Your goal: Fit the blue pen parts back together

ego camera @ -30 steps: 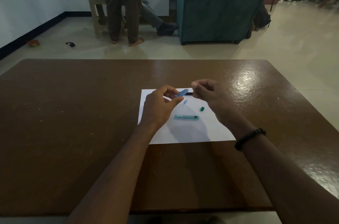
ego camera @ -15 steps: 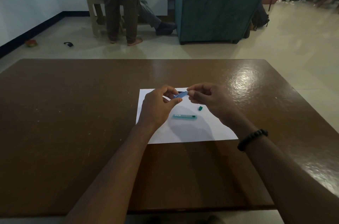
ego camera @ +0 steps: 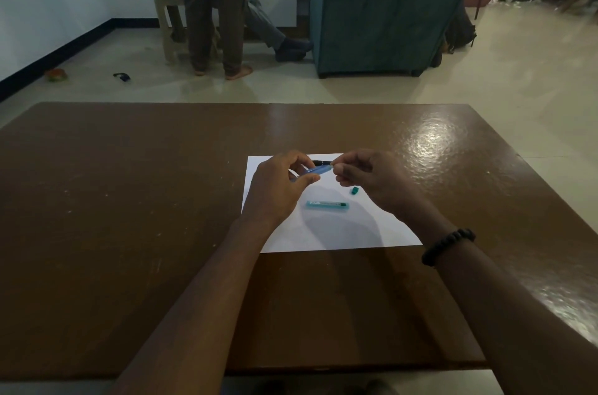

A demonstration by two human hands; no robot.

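- Our left hand [ego camera: 275,187] is above the left part of the white paper sheet [ego camera: 339,233], which lies near the middle of the brown surface [ego camera: 129,233], a little toward its far edge.
- The fingers [ego camera: 309,179] of this hand are curled around the blue pen barrel [ego camera: 318,170]; the thumb presses from below. We judge that this grip keeps the barrel steady and lifted off the paper, with its free end pointing to the right.
- Behind the barrel, at the far edge of the sheet, we see a short black part [ego camera: 322,163]; it is too small for us to say what it is.
- Below the hands, a slim teal piece [ego camera: 327,204] rests flat on the sheet, parallel to the near edge of the surface. It seems to be placed there so it stays near and is easy to see on the white.
- A small teal cap [ego camera: 354,190] lies on the sheet just beside our right hand, apart from the slim piece.
- Our right hand [ego camera: 372,181] is over the right part of the sheet. Its fingertips are closed together at the right end of the barrel and seem to pinch something there; what exactly is between them we cannot tell.
- A dark bead bracelet [ego camera: 448,246] is on the right wrist.
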